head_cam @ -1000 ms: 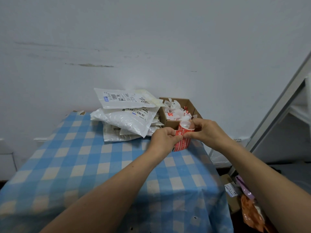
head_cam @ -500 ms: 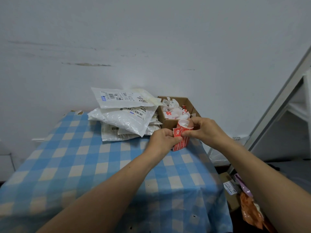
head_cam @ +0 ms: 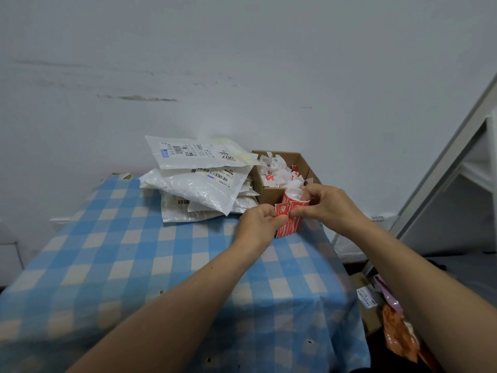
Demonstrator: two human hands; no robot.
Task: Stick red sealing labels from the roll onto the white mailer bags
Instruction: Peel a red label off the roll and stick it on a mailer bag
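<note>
Seemingly early: no red seen on mailer bags (head_cam: 199,184), one label (head_cam: 281,210) mid-peel.
At bench (head_cam: 134,265) far edge, bags piled beside scrap box (head_cam: 271,196); right grip (head_cam: 328,205) clamped round roll (head_cam: 293,220) before box, left grip (head_cam: 258,224) pinching label edge.

Label roll (head_cam: 294,203) in right hand (head_cam: 331,209)

Left arm (head_cam: 188,297): your bare forearm reaches up from below-left of the label roll (head_cam: 293,204).
Left hand (head_cam: 259,224): just left of the roll, fingers curled, pinching a red label (head_cam: 282,211).
Right arm (head_cam: 403,265): bare, coming in from the roll's lower right.
Right hand (head_cam: 329,208): just right of the roll, fingers curled round it.
</note>
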